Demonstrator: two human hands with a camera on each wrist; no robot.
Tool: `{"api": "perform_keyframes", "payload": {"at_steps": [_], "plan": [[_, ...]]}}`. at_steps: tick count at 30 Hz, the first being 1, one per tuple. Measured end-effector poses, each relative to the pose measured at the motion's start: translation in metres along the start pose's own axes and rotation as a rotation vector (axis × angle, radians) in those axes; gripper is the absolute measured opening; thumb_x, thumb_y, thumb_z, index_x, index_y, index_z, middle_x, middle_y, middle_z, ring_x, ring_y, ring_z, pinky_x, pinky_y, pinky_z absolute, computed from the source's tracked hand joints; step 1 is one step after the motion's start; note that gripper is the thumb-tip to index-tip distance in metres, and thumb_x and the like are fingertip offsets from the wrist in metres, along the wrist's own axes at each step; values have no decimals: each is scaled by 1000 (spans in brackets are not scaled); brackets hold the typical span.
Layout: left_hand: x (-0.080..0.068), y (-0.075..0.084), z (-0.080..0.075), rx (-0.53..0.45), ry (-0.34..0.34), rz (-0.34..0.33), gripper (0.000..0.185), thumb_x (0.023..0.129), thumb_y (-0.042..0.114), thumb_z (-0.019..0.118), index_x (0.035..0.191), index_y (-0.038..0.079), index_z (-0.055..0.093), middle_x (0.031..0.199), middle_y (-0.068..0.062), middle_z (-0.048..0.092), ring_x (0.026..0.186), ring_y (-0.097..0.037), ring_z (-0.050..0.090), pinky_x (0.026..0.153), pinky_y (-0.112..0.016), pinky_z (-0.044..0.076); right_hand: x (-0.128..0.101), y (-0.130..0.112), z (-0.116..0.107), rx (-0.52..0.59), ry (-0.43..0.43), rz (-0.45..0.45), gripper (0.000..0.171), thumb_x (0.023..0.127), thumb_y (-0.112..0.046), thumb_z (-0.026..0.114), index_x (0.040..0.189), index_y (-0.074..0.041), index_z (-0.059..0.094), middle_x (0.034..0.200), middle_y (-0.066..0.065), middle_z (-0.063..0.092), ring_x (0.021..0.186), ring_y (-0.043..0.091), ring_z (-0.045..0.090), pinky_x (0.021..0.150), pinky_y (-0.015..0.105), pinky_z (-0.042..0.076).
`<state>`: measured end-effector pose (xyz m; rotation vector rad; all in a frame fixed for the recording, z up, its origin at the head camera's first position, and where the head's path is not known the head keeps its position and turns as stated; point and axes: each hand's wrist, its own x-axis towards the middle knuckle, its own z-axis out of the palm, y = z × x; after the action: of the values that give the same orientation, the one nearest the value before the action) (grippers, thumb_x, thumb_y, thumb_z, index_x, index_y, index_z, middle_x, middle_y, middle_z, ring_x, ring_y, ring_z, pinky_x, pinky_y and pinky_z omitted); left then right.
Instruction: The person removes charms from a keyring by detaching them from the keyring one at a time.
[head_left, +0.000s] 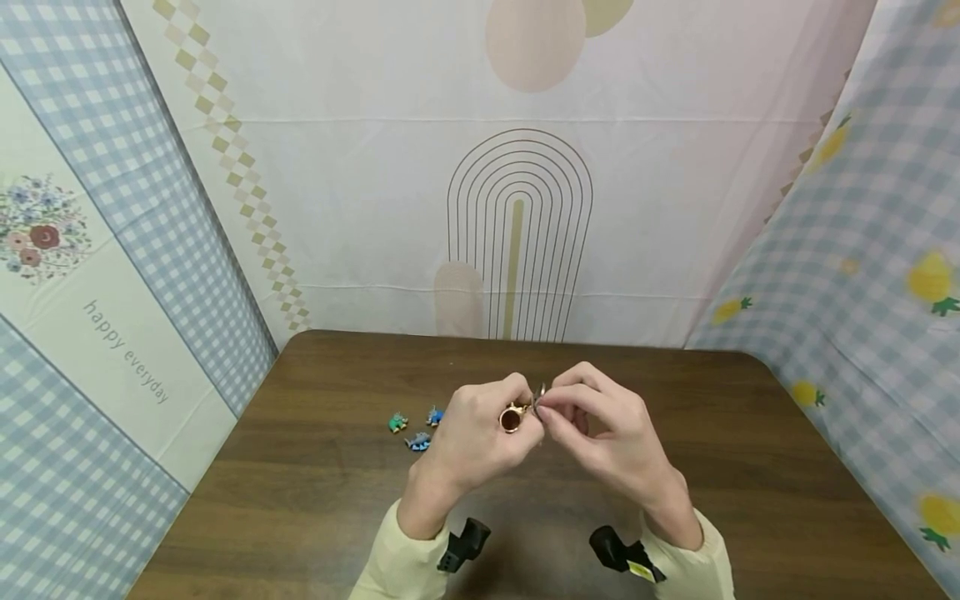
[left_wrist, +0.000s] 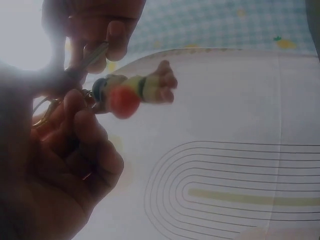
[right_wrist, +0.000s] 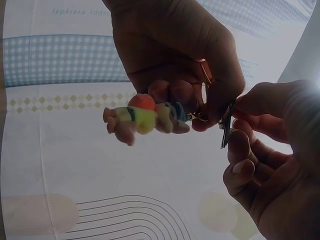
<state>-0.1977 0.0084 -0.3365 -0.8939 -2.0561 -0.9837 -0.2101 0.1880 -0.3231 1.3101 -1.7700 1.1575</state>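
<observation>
Both hands meet over the middle of the table. My left hand pinches a keychain with a gold ring. From its clasp hangs a small animal figurine with a dark cap, a yellow-green body and a red ball; in the left wrist view the figurine is blurred. My right hand pinches a slim silver metal piece between thumb and fingers, right against the left fingertips. What kind of piece it is I cannot tell. Fingers hide where it meets the ring.
Left of the hands, on the brown wooden table, lie a small green figure, a blue figure partly near the left hand, and a grey-blue figure. Printed cloths hang behind and on both sides.
</observation>
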Motion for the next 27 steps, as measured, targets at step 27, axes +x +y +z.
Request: {"api": "perform_keyframes", "payload": {"at_steps": [27], "plan": [[1, -2, 0, -160, -40, -45, 8, 93, 3, 59, 100, 7, 60, 88, -2, 67, 77, -7, 64, 72, -14, 54, 0, -6, 2, 34, 92, 136, 21, 76, 15, 59, 90, 0, 61, 81, 3, 56, 63, 3, 49, 50, 12, 40]]}}
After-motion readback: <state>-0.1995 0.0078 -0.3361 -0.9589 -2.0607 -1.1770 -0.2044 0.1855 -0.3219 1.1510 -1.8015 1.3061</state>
